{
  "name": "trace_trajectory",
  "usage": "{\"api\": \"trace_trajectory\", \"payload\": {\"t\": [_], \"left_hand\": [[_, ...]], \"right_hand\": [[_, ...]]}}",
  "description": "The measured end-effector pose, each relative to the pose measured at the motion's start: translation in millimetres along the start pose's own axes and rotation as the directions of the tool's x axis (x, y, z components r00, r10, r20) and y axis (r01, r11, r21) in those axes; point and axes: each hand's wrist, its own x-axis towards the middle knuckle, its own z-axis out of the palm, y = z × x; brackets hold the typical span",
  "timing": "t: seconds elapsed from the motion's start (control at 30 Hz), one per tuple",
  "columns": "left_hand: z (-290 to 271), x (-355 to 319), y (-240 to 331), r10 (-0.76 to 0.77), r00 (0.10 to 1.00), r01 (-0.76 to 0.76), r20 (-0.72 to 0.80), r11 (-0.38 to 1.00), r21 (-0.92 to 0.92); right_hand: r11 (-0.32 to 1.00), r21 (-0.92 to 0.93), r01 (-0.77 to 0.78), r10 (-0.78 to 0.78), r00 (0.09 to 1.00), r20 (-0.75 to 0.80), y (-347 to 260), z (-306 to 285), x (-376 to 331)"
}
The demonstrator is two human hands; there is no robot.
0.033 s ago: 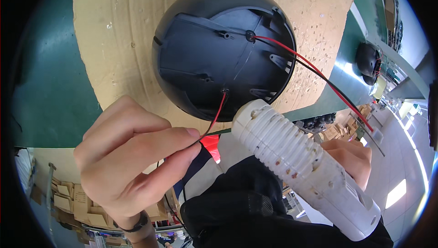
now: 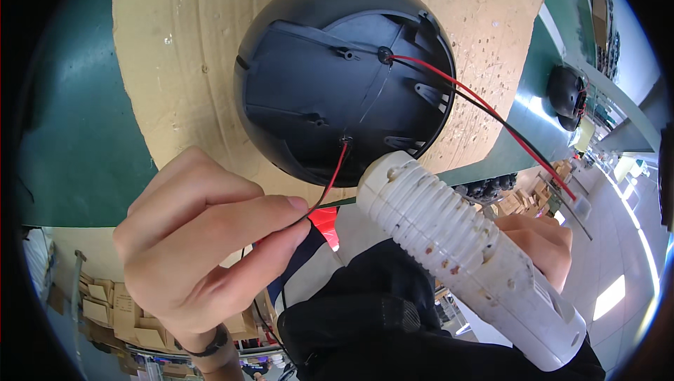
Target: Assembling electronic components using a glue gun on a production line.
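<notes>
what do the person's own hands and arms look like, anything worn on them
The left hand is ungloved, with a dark band around the wrist; no sleeve covers the bit of forearm in view. The visible part of the right hand is ungloved too; its wrist is hidden.

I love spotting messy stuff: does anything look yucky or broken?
Yes: the white ribbed tool in the right hand has brown and dark spots, odd against its pale body; dirt or damage, I can't tell.
</notes>
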Motion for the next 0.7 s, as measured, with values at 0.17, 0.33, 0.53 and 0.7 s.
{"api": "trace_trajectory", "payload": {"t": [0.17, 0.33, 0.53, 0.7], "left_hand": [[0, -12, -7, 0.001, 1.000, -0.001, -0.019, 1.000, 0.005], [5, 2, 4, 0.017, 0.998, -0.016, -0.063, 1.000, 0.005], [7, -16, 6, -0.054, 0.988, 0.064, -0.148, 0.996, 0.060], [-6, -11, 17, -0.119, 0.992, 0.125, -0.050, 0.983, 0.135]], "right_hand": [[0.997, 0.043, 0.058, -0.057, 0.998, -0.035, 3, 13, 4], [0.989, -0.145, -0.024, 0.016, 0.998, -0.059, -17, -13, -6], [0.960, -0.101, -0.261, 0.257, 0.965, -0.049, -54, -1, 2], [0.989, -0.118, -0.089, 0.087, 0.996, -0.025, -88, -29, 1]]}}
